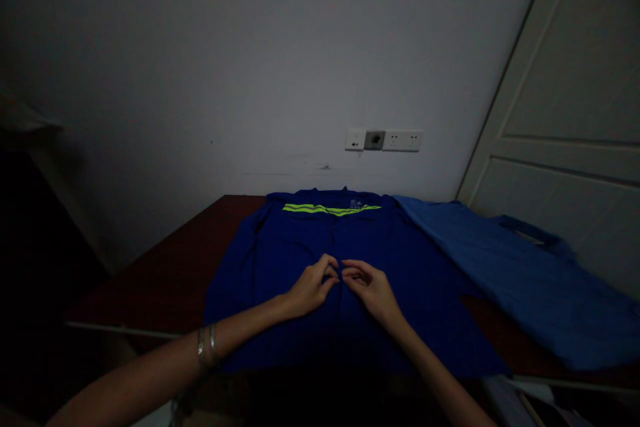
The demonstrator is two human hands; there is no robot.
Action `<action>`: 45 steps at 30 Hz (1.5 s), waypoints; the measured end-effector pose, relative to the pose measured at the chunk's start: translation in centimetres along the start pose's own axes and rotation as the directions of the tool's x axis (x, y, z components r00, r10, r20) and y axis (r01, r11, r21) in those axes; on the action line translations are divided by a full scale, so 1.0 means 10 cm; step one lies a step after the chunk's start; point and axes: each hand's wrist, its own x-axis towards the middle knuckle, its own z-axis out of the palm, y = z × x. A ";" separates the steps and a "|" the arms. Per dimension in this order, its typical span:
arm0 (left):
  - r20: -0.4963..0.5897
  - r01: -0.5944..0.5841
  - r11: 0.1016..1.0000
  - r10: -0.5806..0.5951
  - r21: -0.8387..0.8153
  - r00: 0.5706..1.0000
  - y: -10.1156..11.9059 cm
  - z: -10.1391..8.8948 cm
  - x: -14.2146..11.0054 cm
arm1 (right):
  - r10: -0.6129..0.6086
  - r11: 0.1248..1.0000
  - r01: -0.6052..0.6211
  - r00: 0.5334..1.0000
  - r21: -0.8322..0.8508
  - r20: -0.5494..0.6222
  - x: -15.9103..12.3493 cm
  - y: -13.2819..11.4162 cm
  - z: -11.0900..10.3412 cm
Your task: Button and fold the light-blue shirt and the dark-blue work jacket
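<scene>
A dark blue shirt [295, 247] with a yellow-green stripe across its upper part lies spread on the table, its collar towards the wall. My left hand [317, 285] is at the shirt's middle front line, fingers curled and thumb and fingertips closed on the cloth. Facing it from the other side of that line, my right hand [367, 287] pinches the cloth too. The fingertips of both hands nearly meet. Dim light hides any small fastener between them.
A lighter blue garment [500, 267] lies on the right of the reddish-brown table [165, 273], partly hanging past its front edge. Wall sockets [403, 141] are above the table's back. A pale door [565, 100] stands at right. Papers or books [530, 400] are below the front edge.
</scene>
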 end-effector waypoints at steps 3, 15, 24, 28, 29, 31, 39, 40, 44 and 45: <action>-0.020 0.005 1.000 -0.005 -0.003 1.000 0.00 0.01 -0.01 | -0.039 0.996 0.039 0.999 -0.078 0.000 0.00 -0.02 0.01; -0.061 0.051 0.998 -0.053 -0.043 0.997 0.00 0.05 -0.02 | -0.170 0.918 0.167 0.985 -0.360 0.023 -0.03 -0.19 0.02; -0.044 0.006 0.997 -0.003 0.070 0.999 -0.01 -0.01 0.01 | -0.209 0.873 0.233 0.972 -0.429 0.103 -0.01 -0.15 -0.02; -0.199 -0.003 0.976 0.048 0.217 0.979 0.09 -0.11 0.08 | -0.290 0.797 0.329 0.944 -0.506 0.158 -0.03 -0.10 -0.03; -0.211 -0.005 0.970 0.057 0.241 0.976 0.10 -0.12 0.11 | -0.301 0.780 0.343 0.939 -0.523 0.168 -0.03 -0.09 -0.03; -0.178 -0.021 0.961 0.073 0.276 0.981 0.12 -0.15 0.14 | -0.315 0.756 0.356 0.934 -0.550 0.171 -0.04 -0.09 -0.03; 0.081 -0.150 0.947 0.132 0.285 0.988 0.10 -0.23 0.15 | -0.326 0.727 0.361 0.930 -0.584 0.169 -0.05 -0.14 -0.05; 0.106 -0.149 0.944 0.123 0.294 0.987 0.09 -0.26 0.15 | -0.326 0.724 0.362 0.930 -0.586 0.171 -0.05 -0.14 -0.06; 0.176 -0.129 0.943 0.078 0.306 0.981 0.08 -0.33 0.17 | -0.320 0.718 0.364 0.930 -0.593 0.182 -0.04 -0.14 -0.06; 0.187 -0.127 0.945 0.072 0.302 0.980 0.08 -0.34 0.17 | -0.319 0.718 0.364 0.930 -0.594 0.184 -0.04 -0.14 -0.06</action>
